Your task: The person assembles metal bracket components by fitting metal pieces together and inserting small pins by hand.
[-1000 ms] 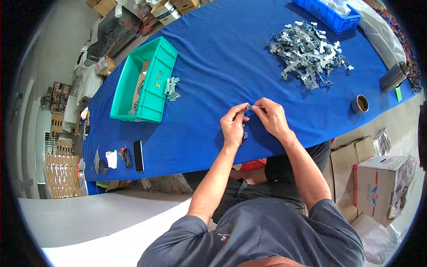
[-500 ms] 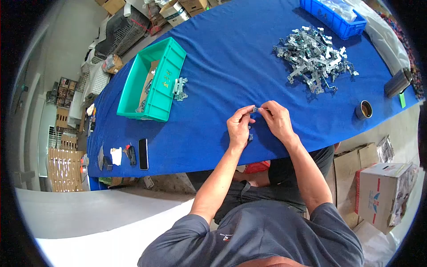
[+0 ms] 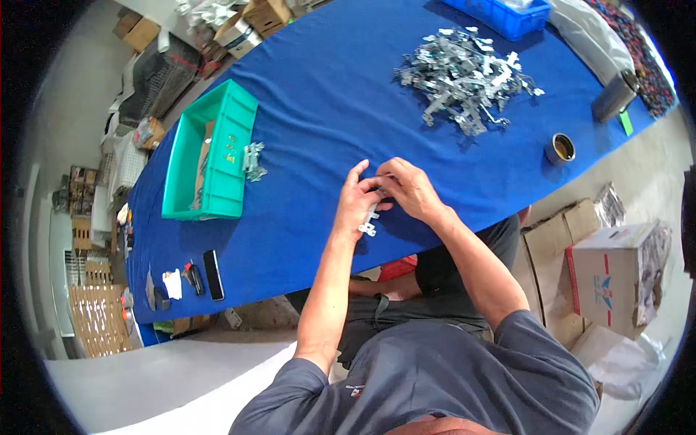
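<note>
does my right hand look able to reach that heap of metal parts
Probably yes: only blue cloth lies between your right hand and the heap, though its fingers are busy at your left hand.

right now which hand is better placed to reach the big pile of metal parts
Probably the right hand: it is nearer the pile, while the left hand sits farther off, beside a metal part.
</note>
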Demonstrator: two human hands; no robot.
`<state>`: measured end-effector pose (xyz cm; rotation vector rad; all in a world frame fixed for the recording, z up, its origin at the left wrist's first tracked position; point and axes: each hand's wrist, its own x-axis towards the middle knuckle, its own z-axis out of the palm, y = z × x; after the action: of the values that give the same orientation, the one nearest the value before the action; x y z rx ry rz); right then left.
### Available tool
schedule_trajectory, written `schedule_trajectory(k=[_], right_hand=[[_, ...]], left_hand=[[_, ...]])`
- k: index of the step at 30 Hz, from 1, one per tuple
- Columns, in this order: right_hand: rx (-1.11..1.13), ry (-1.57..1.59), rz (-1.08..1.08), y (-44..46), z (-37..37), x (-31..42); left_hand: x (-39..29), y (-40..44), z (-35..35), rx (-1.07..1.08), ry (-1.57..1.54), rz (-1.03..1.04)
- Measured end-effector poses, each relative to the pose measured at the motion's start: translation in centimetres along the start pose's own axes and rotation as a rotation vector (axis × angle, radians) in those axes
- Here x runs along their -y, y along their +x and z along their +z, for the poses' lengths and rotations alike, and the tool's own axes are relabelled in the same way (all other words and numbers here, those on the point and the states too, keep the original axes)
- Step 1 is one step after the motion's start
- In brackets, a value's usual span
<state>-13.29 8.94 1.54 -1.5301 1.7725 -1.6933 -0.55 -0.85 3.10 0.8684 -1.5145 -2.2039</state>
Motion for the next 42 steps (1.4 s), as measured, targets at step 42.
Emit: schedule_trajectory(k=[42], right_hand=[[-0.096,-0.251,0.011,-0.2,0.3,-0.3]], left_hand=[[2.8,0.0,0.0,-0.241,0.108,0.457]])
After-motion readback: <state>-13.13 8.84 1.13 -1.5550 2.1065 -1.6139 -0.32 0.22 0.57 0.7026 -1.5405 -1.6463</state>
